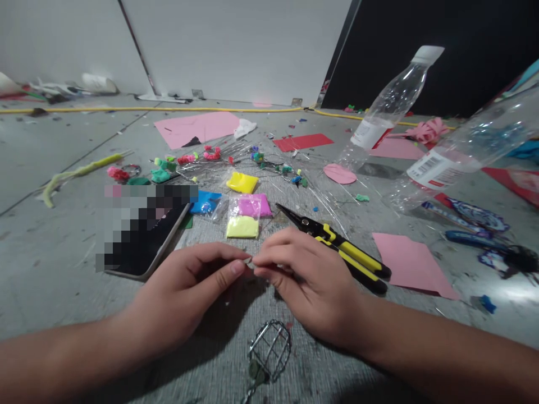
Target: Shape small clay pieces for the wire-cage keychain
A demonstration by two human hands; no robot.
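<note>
My left hand (191,292) and my right hand (303,275) meet fingertip to fingertip low in the middle of the view. Between them they pinch a small thin piece, likely wire (250,260), too small to make out. Black-and-yellow pliers (341,249) lie just behind my right hand. A small wire cage ball (269,349) sits on the floor below my hands. Small bags of yellow (242,226), pink (252,205) and blue clay (205,202) lie just beyond my fingers.
A phone or tablet (143,235) lies at the left. Two clear plastic bottles (389,106) (463,151) stand tilted at the right. Pink paper sheets (410,264) (196,128), a red sheet (302,142), clay flowers on wires (197,159) and a yellow cord (147,109) litter the grey floor.
</note>
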